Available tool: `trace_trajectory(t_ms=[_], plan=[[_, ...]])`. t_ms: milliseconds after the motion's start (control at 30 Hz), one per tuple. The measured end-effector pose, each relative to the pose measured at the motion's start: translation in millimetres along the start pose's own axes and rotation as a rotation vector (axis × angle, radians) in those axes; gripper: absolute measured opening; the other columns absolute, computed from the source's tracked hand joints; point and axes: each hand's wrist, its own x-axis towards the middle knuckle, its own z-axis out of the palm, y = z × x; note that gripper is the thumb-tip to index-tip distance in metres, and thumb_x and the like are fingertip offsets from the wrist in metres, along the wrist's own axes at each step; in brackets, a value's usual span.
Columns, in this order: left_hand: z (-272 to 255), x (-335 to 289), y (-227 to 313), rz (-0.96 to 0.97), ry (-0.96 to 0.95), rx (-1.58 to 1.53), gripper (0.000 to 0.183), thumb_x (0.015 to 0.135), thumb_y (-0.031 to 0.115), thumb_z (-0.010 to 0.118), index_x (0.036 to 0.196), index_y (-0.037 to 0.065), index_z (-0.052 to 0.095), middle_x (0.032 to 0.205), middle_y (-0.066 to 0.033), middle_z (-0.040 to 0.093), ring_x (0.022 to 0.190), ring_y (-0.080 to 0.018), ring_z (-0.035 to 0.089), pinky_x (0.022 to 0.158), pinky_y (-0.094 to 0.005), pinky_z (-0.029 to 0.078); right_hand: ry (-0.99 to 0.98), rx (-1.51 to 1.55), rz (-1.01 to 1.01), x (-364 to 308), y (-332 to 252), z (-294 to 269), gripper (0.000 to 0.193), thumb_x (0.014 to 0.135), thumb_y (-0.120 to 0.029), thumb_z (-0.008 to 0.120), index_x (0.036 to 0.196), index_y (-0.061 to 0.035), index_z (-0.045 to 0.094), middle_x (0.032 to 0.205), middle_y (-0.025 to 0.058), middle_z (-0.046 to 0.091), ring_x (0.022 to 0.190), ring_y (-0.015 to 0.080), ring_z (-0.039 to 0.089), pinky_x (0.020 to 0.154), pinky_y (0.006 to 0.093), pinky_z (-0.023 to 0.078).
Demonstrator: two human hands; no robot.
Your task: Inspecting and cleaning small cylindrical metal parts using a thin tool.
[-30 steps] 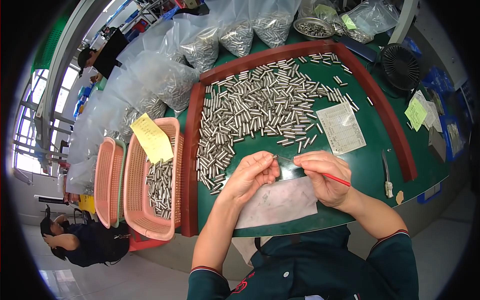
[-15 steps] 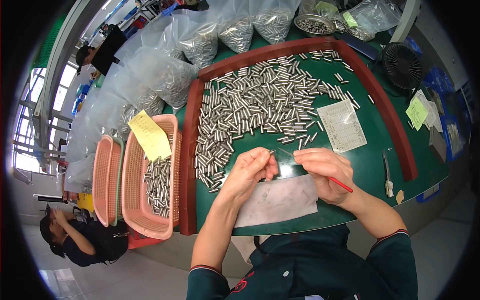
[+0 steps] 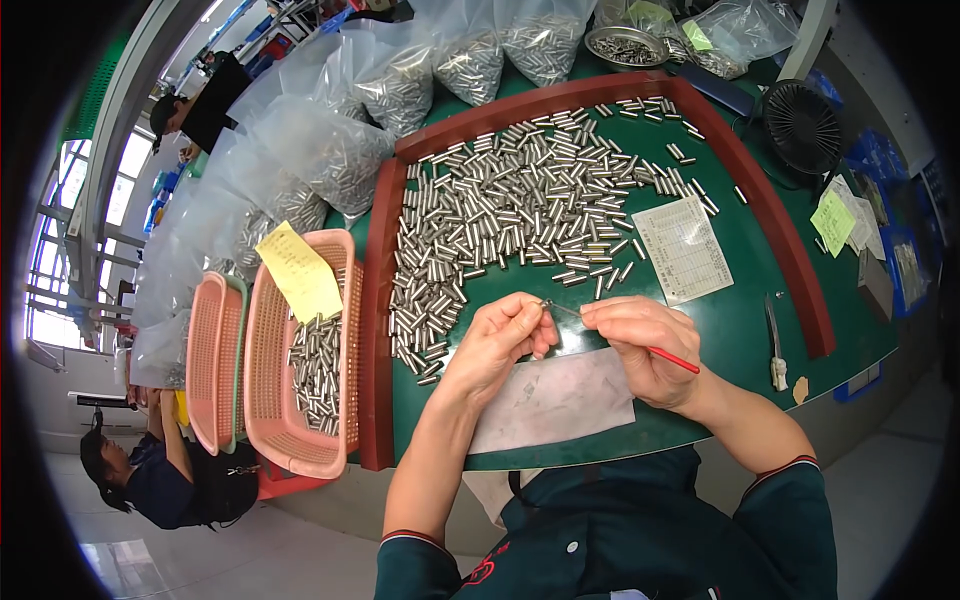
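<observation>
My left hand pinches a small metal cylinder between thumb and fingertips, most of it covered. In my right hand is a thin metal tool with a red handle, its handle sticking out past the palm. The tool's slender shaft points left and meets the end of the cylinder, or nearly so; whether it goes inside cannot be made out. Below both hands a stained white cloth lies on the green table. Beyond them spreads a heap of loose metal cylinders.
A dark red wooden border frames the heap. Pink baskets stand at left, one holding cylinders under a yellow note. Filled plastic bags line the back. At right are a printed sheet, a knife and a black fan.
My right hand has shifted slightly left, bringing the tool's shaft to the cylinder in my left hand. At lower left, another person's arms have moved toward the area behind the baskets.
</observation>
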Motion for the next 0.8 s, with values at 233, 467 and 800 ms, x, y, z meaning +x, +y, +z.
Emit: trace_trajectory(t_ms=[233,467,800], plan=[[1,0,1,0.018,-0.031,0.001,0.022,0.092,0.024,0.050,0.086,0.002,0.054,0.076,-0.0065,0.057,0.065,-0.0115,0.051,0.061,-0.0234,0.043,0.057,0.125,0.256,-6,1,-4,0.012,0.083,0.009,0.050,0.094,0.0022,0.051,0.087,0.0191,0.063,0.082,0.0296,0.064,0.073,0.0353,0.053],[3,0,1,0.006,-0.015,-0.011,0.019,0.092,0.022,0.051,0.088,0.003,0.054,0.078,-0.0072,0.059,0.066,-0.0114,0.052,0.063,-0.0239,0.045,0.020,0.060,0.090,-4,4,-6,0.014,0.084,0.009,0.050,0.095,0.0015,0.052,0.088,0.0185,0.063,0.082,0.0294,0.064,0.073,0.0362,0.053],[1,0,1,-0.010,-0.026,-0.021,0.020,0.093,0.022,0.049,0.090,0.003,0.055,0.080,-0.0056,0.060,0.070,-0.0100,0.054,0.066,-0.0229,0.046,0.158,0.151,0.268,-9,3,3,0.015,0.078,0.010,0.056,0.090,0.0017,0.057,0.084,0.0140,0.065,0.077,0.0222,0.064,0.066,0.0286,0.051]])
